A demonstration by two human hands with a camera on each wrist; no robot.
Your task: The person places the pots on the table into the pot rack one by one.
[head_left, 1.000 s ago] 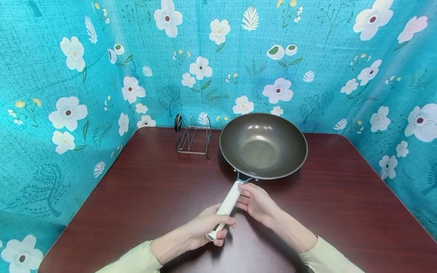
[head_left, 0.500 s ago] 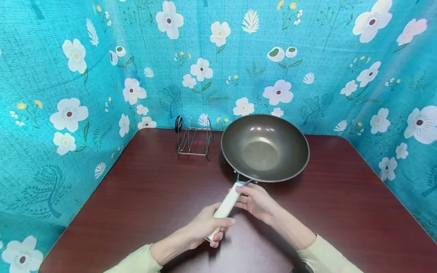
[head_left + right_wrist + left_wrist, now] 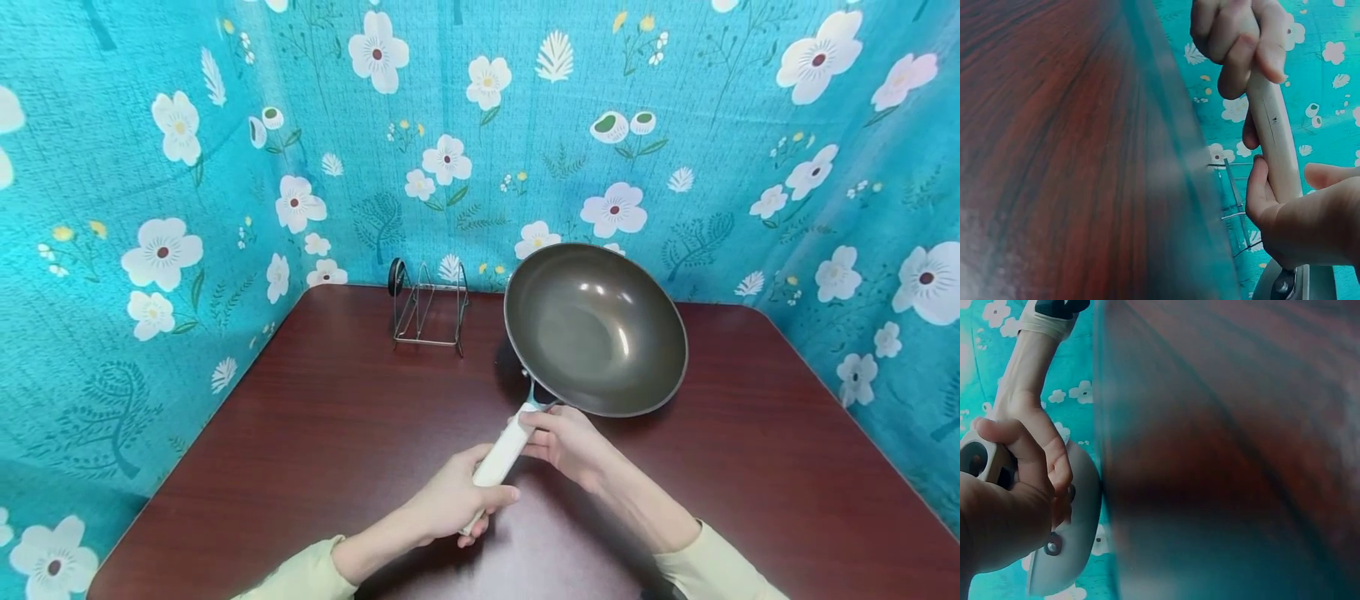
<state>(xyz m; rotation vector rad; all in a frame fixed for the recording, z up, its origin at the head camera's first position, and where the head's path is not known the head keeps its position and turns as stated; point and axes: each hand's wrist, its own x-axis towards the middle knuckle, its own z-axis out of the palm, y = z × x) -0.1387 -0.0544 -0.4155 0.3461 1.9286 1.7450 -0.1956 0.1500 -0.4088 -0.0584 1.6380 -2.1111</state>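
Observation:
A deep wok [image 3: 592,333] with a dark inside and a white handle [image 3: 501,454] is near the middle of the table in the head view, its bowl tipped down toward the right. My left hand [image 3: 457,497] wraps round the handle's near end, thumb across the top. Further up, close to the bowl, my right hand [image 3: 566,446] holds the handle, thumb on top and fingers beneath. In the left wrist view the wok's pale outer wall [image 3: 1082,531] shows behind the hands. The right wrist view has the handle [image 3: 1275,131] running between both hands.
A wire rack [image 3: 429,312] with a black round piece [image 3: 396,277] on its left side stands at the back, left of the wok. Flowered blue cloth [image 3: 480,167] hangs behind and on both sides of the dark red wooden table [image 3: 322,400].
The wok has shifted slightly to the right and tilted, its right side dropping and its left side rising. Both hands keep hold of the handle, the left turning with it.

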